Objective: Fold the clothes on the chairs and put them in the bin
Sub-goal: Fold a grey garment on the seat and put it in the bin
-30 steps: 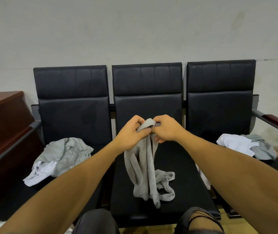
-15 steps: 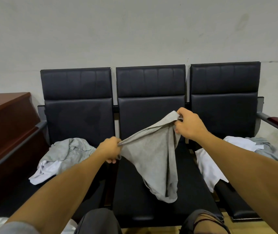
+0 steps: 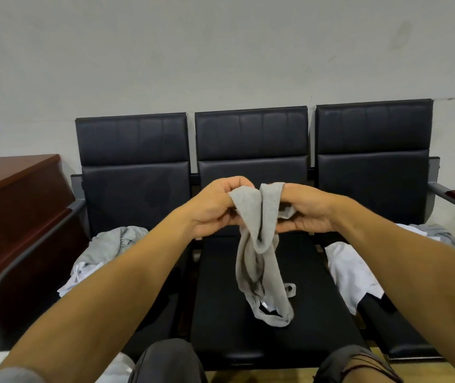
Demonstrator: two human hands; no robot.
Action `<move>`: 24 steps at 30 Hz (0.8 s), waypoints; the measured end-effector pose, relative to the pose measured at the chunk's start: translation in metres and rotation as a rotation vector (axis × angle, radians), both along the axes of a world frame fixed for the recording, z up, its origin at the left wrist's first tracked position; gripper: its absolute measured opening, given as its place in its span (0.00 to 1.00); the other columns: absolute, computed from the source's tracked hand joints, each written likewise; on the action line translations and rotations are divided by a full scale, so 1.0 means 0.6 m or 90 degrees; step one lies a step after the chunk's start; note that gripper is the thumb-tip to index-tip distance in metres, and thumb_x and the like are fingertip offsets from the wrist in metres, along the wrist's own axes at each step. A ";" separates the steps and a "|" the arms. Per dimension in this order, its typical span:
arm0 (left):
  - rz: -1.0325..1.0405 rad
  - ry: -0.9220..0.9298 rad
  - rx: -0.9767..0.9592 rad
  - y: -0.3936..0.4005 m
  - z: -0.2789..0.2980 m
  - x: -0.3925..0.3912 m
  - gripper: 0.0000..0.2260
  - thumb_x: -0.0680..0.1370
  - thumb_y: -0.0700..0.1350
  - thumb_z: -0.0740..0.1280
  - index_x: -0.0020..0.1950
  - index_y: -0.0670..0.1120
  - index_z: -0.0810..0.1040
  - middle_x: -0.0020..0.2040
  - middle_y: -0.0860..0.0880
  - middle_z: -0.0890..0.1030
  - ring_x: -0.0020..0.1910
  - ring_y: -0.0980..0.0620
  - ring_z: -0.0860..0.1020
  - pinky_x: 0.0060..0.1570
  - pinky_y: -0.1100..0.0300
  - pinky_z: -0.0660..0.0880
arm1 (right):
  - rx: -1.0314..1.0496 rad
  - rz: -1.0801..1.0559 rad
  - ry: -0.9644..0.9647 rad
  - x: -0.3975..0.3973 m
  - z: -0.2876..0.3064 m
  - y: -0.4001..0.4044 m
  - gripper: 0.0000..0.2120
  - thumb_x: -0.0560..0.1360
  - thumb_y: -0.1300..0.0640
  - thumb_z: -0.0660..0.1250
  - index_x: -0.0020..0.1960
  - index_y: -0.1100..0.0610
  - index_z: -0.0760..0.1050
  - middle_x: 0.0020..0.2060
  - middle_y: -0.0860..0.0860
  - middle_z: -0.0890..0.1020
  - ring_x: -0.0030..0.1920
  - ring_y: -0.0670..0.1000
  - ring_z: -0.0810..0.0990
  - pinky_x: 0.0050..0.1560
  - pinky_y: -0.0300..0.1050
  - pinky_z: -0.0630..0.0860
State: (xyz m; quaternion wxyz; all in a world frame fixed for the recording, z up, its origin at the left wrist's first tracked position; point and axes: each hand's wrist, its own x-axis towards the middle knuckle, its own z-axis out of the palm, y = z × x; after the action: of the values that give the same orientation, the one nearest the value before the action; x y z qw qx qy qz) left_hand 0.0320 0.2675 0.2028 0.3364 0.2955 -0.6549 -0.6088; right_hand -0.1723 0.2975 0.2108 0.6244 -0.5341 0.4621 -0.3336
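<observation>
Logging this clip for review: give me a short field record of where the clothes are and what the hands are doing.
setting: three black chairs in a row against a wall
held item: grey garment, bunched, lower end resting on the middle seat
left hand: gripping the garment's top
right hand: gripping the garment's top
left seat: grey and white clothes, unfolded
right seat: white garment, grey one behind
bin: not in view

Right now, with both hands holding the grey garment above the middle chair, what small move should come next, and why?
Probably draw the hands apart to spread the cloth. The left hand and right hand pinch the grey garment close together, so it hangs bunched and twisted, its lower end resting on the middle seat. It likely cannot be folded neatly until opened flat.
</observation>
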 end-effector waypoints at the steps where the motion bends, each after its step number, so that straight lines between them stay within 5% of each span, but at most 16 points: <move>1: -0.045 -0.017 0.024 0.001 0.000 0.004 0.07 0.82 0.37 0.65 0.46 0.44 0.79 0.43 0.47 0.82 0.42 0.51 0.82 0.41 0.56 0.82 | 0.048 0.035 -0.006 -0.007 0.001 0.003 0.16 0.75 0.51 0.70 0.59 0.58 0.79 0.52 0.59 0.84 0.56 0.59 0.83 0.53 0.53 0.83; 5: -0.024 -0.032 0.085 -0.025 -0.018 0.000 0.05 0.81 0.36 0.66 0.48 0.42 0.79 0.44 0.45 0.83 0.43 0.49 0.84 0.41 0.56 0.82 | 0.073 0.003 0.045 -0.016 -0.016 -0.021 0.10 0.78 0.56 0.69 0.58 0.58 0.80 0.49 0.57 0.86 0.51 0.55 0.85 0.47 0.48 0.85; 9: 0.231 -0.006 0.058 -0.099 -0.028 -0.004 0.04 0.81 0.35 0.67 0.50 0.41 0.80 0.47 0.42 0.84 0.50 0.44 0.83 0.52 0.48 0.83 | -0.062 -0.277 0.110 -0.036 -0.048 -0.093 0.05 0.78 0.62 0.69 0.51 0.64 0.80 0.47 0.60 0.84 0.46 0.53 0.85 0.50 0.53 0.85; 12: 0.390 0.017 -0.011 -0.166 0.013 0.021 0.04 0.80 0.33 0.67 0.53 0.39 0.80 0.47 0.41 0.83 0.50 0.43 0.82 0.56 0.46 0.80 | -0.194 -0.517 0.182 -0.082 -0.034 -0.144 0.07 0.75 0.62 0.69 0.38 0.58 0.76 0.35 0.54 0.80 0.40 0.55 0.83 0.50 0.59 0.83; 15: 0.487 0.018 -0.134 -0.223 0.081 0.058 0.04 0.80 0.34 0.67 0.52 0.41 0.80 0.47 0.44 0.83 0.49 0.45 0.82 0.50 0.50 0.81 | -0.338 -0.650 0.304 -0.130 0.018 -0.168 0.02 0.77 0.58 0.68 0.49 0.53 0.77 0.46 0.52 0.82 0.49 0.54 0.80 0.53 0.54 0.80; 18: 0.532 0.014 -0.212 -0.239 0.111 0.096 0.03 0.80 0.36 0.69 0.50 0.44 0.81 0.49 0.43 0.84 0.50 0.46 0.82 0.52 0.51 0.82 | -0.461 -0.675 0.374 -0.169 0.043 -0.165 0.08 0.80 0.58 0.67 0.58 0.55 0.77 0.51 0.51 0.79 0.51 0.51 0.77 0.54 0.49 0.77; 24: 0.376 -0.248 -0.213 -0.189 -0.037 0.173 0.02 0.78 0.35 0.72 0.49 0.38 0.80 0.41 0.43 0.84 0.45 0.42 0.84 0.43 0.51 0.82 | -0.403 -0.543 0.536 -0.210 -0.090 -0.087 0.01 0.79 0.56 0.67 0.50 0.52 0.77 0.41 0.50 0.80 0.42 0.53 0.78 0.44 0.48 0.74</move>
State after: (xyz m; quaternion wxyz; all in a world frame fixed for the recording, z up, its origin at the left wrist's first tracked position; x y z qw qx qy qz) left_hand 0.1355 0.1540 0.1807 0.4101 0.5222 -0.6834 -0.3036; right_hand -0.2982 0.2455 0.1568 0.0180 -0.5464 0.7163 -0.4336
